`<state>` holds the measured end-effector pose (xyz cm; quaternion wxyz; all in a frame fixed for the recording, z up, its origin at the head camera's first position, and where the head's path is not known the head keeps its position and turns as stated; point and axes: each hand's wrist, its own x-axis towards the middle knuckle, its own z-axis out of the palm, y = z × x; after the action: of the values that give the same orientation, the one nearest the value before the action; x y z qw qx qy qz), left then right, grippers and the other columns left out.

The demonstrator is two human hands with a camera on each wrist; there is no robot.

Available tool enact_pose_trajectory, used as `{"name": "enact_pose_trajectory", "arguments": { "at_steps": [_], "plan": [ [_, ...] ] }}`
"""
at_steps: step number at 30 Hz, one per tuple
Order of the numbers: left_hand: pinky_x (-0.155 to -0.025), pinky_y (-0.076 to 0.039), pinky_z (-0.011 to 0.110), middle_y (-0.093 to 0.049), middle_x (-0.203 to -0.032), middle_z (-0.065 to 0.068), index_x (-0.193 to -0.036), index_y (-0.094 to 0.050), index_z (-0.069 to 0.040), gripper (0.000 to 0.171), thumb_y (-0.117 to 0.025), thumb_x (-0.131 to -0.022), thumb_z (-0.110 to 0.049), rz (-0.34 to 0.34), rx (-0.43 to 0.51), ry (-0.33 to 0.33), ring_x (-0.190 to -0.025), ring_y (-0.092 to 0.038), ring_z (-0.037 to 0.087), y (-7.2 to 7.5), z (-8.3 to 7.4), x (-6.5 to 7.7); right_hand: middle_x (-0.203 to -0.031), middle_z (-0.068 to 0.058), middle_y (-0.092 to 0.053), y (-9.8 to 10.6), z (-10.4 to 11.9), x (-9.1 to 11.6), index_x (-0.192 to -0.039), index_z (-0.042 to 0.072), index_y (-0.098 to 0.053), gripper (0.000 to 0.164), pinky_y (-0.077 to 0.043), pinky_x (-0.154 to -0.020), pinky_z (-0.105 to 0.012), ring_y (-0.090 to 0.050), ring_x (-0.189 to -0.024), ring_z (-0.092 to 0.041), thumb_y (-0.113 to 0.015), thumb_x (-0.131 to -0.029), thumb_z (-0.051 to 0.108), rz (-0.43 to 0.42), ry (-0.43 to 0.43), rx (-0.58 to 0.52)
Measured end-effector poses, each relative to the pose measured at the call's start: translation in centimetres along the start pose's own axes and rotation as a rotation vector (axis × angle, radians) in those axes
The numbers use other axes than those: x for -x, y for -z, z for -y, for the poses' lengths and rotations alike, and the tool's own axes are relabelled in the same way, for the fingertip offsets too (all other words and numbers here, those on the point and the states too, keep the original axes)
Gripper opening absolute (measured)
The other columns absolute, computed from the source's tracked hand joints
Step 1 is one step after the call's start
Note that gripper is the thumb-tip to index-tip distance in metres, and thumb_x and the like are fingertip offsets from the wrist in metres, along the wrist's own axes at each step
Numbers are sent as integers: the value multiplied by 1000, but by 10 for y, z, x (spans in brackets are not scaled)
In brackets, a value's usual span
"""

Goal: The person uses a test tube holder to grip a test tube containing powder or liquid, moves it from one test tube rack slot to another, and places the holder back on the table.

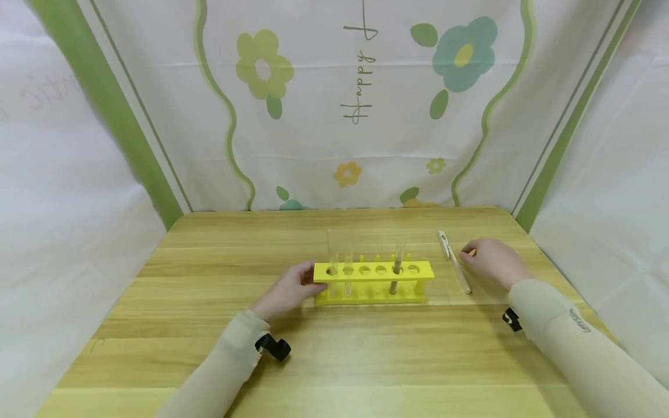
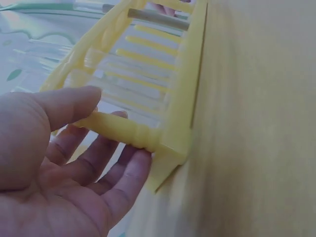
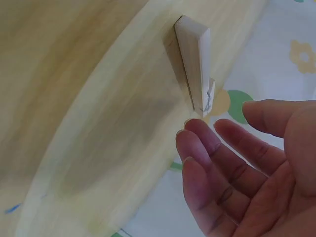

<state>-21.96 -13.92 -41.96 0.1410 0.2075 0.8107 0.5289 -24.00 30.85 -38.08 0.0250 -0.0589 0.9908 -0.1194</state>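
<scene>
A yellow test tube rack (image 1: 373, 267) stands on the table, holding three glass test tubes. At its left end are a taller clear tube (image 1: 331, 249) and a shorter clear tube (image 1: 348, 258); a tube with dark contents (image 1: 395, 278) leans slightly near the right end. My left hand (image 1: 286, 290) grips the rack's left end post (image 2: 118, 129), thumb on one side and fingers curled around the other. To the right lies a wooden test tube holder (image 1: 457, 270). Beside it hovers my right hand (image 1: 493, 261), fingers loosely bent, thumb apart from them in the right wrist view, holding nothing.
The wood-grain table (image 1: 366, 360) reaches back to a white cloth wall (image 1: 313, 128) printed with flowers. White cloth panels also hang at the left and right sides. Each sleeve carries a black wrist strap (image 1: 274, 347).
</scene>
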Motion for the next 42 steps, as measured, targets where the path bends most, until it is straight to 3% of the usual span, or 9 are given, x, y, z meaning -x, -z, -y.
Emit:
{"name": "enact_pose_trajectory", "arguments": {
  "at_steps": [6,9,14,20,27,32,36,42],
  "plan": [
    [-75,-50,33,-62,-108,-3,-115,-59,-24,29,-63,-87,-31,11,-3,-8,-95,-59,15,-1,8,-1,-113,-25,-58,-5,7,-20,-110,1,-62,45,-42,-77,-57,-54,-98,-44,-50,-92,41,30,-44,41],
    [-75,-50,32,-63,-107,-3,-114,-60,-25,27,-62,-87,-31,13,-16,-11,-94,-59,14,-1,8,-1,-106,-23,-61,-8,5,-29,-109,-2,-59,56,-45,-65,-46,-58,-85,-35,-49,-90,50,66,-84,50],
    [-73,-51,32,-64,-102,-3,-108,-62,-24,21,-63,-87,-28,7,-44,-15,-90,-60,13,-3,5,-1,-87,-14,-62,-12,6,-38,-99,-1,-58,66,-41,-51,-34,-53,-66,-23,-48,-85,62,131,-128,46],
    [-72,-51,29,-64,-96,-2,-104,-63,-20,18,-64,-87,-24,-10,-65,-13,-88,-60,13,-6,5,-2,-68,-9,-54,-17,14,-43,-88,2,-54,53,-40,-46,-34,-49,-57,-22,-48,-89,54,186,-149,62],
    [-74,-51,30,-64,-99,-2,-108,-62,-25,22,-65,-86,-23,-18,-45,17,-91,-59,13,-6,6,-3,-69,-10,-53,-20,15,-50,-86,1,-54,38,-40,-49,-34,-48,-59,-23,-51,-92,38,168,-136,89],
    [-77,-50,36,-64,-100,4,-108,-62,-20,20,-63,-88,-16,-17,-41,23,-91,-59,16,-7,-9,4,-67,-9,-52,-7,13,-39,-82,1,-54,35,-40,-49,-35,-48,-58,-23,-49,-93,35,161,-101,63],
    [-76,-50,37,-63,-100,7,-109,-62,-15,20,-61,-89,-12,-13,-30,2,-91,-59,17,-7,-21,9,-67,-9,-50,9,14,-28,-89,-2,-49,36,-39,-48,-34,-46,-57,-22,-43,-97,33,150,-51,30],
    [-73,-51,28,-64,-99,1,-108,-62,-23,20,-63,-88,-19,-11,-46,-21,-91,-59,13,-6,0,-1,-65,-7,-44,33,21,-11,-106,-5,-38,32,-35,-44,-31,-39,-51,-18,-33,-101,27,76,47,-58]
  ]
}}
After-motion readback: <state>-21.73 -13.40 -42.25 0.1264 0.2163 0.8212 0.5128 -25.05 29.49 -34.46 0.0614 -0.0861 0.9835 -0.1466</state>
